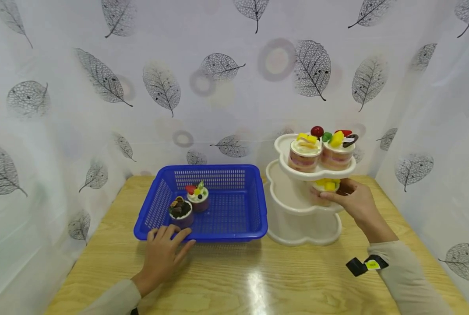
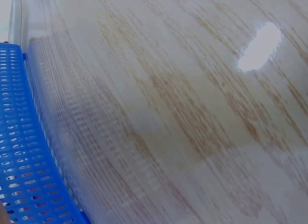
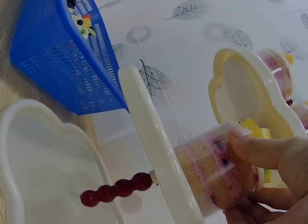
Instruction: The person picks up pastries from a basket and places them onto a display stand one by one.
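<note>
Right of centre in the head view: one white three-tier stand [image 1: 287, 188] with scalloped tiers, set on a wood-grain bench [image 1: 218, 280].

Item, middle tier, right side: one clear dessert cup [image 1: 319, 195], layered, yellow cubes on top. The right hand [image 1: 358, 203] holds it, fingers and thumb clamped on its sides. Base at the tier; whether the tier bears its weight, cannot tell.

Item, top tier: two dessert cups standing side by side, the left one [image 1: 304, 159] with yellow pieces, the right one [image 1: 336, 158] with yellow, red and dark pieces.

Item, lower left of the right-wrist view: red beaded post [image 3: 115, 189], between bottom and middle tiers.

Item, left of centre: one blue perforated basket [image 1: 234, 237], beside the stand. Contents, left side: one dark-topped cup [image 1: 181, 214] and one fruit-topped cup [image 1: 198, 199], close together.

Item, lower left: left hand [image 1: 162, 251], fingers apart, resting on the basket's near rim.

Item, background: white sheet [image 1: 226, 113] printed with dark leaves.
</note>
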`<act>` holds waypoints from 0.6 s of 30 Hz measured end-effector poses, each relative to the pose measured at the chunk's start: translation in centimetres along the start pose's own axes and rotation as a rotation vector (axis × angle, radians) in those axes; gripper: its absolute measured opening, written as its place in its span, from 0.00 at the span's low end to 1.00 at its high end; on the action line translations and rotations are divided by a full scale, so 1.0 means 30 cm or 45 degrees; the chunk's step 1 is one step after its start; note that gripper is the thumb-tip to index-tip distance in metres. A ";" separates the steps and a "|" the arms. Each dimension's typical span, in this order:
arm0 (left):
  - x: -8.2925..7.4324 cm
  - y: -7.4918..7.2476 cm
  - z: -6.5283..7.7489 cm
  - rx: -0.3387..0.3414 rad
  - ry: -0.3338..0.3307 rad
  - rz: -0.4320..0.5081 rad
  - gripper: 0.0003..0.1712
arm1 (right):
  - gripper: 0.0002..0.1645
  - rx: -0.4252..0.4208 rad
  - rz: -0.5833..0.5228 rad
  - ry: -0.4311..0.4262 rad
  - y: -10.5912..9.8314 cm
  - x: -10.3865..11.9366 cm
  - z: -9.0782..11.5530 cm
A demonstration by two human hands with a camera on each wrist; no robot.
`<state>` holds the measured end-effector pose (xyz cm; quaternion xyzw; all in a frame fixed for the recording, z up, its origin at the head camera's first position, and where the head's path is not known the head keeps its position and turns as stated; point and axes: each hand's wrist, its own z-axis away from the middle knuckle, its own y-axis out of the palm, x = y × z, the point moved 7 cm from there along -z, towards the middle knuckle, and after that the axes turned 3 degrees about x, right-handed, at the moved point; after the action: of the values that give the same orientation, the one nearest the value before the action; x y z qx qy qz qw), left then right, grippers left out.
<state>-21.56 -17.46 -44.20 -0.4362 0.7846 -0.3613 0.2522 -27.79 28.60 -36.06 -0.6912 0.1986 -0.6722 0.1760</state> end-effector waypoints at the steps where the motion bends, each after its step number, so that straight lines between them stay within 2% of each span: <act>1: 0.000 -0.001 0.000 -0.001 0.002 0.001 0.22 | 0.46 -0.012 0.015 0.001 -0.007 -0.005 0.001; 7: -0.004 -0.003 -0.002 -0.025 0.019 0.003 0.23 | 0.49 -0.050 0.016 0.023 -0.030 -0.037 0.007; 13: -0.006 -0.010 -0.002 -0.042 0.024 -0.001 0.21 | 0.49 -0.122 0.009 0.002 -0.037 -0.044 0.016; 18: -0.007 -0.010 -0.002 -0.060 0.033 -0.005 0.24 | 0.51 -0.151 0.012 0.025 -0.034 -0.048 0.028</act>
<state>-21.36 -17.35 -43.92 -0.4388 0.7952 -0.3489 0.2310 -26.92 30.20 -36.81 -0.6927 0.2430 -0.6653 0.1361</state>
